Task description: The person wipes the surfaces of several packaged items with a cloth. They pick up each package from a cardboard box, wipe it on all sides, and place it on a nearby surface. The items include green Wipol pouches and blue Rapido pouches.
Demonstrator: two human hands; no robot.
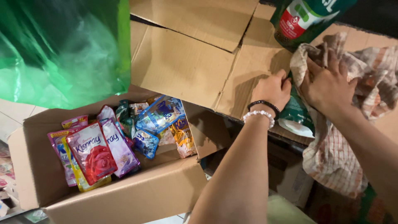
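An open cardboard box point(124, 199) is holding colourful sachets point(93, 153). Beside it, on flattened cardboard point(186, 66), the right hand point(327, 85) is pressing a checked cloth point(331, 157) — gripping it — against a green pouch point(294, 114), which the left hand point(271, 89) is grasping.

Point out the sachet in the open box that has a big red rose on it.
It is the pink sachet lying on top at the box's left end; its neighbours are purple, yellow and blue.
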